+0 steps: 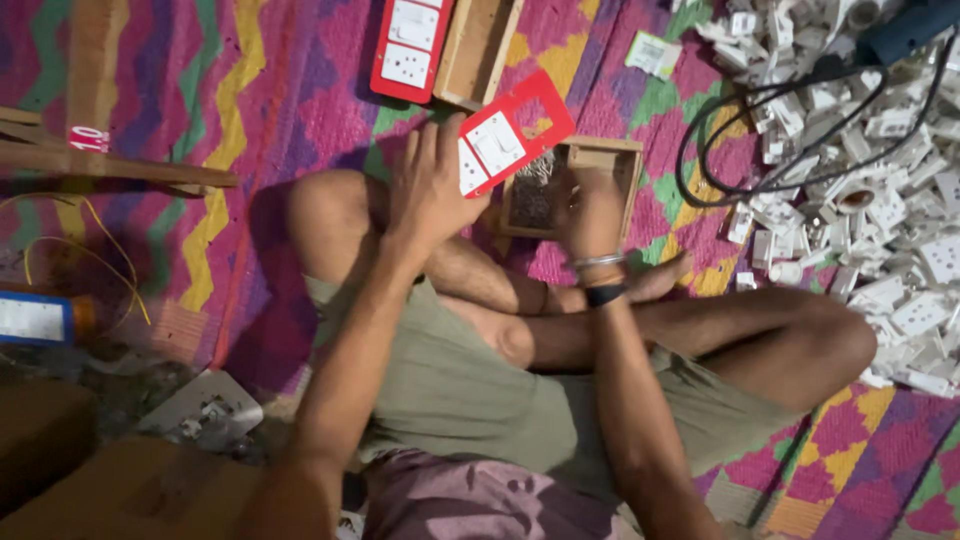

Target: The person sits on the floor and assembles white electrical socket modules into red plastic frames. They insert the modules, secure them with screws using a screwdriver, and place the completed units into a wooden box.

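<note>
The left hand (430, 190) has its fingers spread flat and bent over the near end of a red switch plate (510, 135), pinning it against the knee rather than pinching it. The right hand (592, 215) is curled closed with its fingertips down inside a small wooden box (570, 185) of what look like screws; whether it actually holds one cannot be told.

The plate lies just beyond the left fingers and partly over the box's near corner. Its long axis runs diagonally, from the fingers up and away to the right, white switches facing up.

Held only at one end, the plate could pivot or slide off the knee, I judge, and knock the box. A screw pinched loosely could drop onto the patterned mat (250, 90) and be lost among its colours.

Farther right of the right fingers lies a heap of white switch parts (880, 230).
</note>
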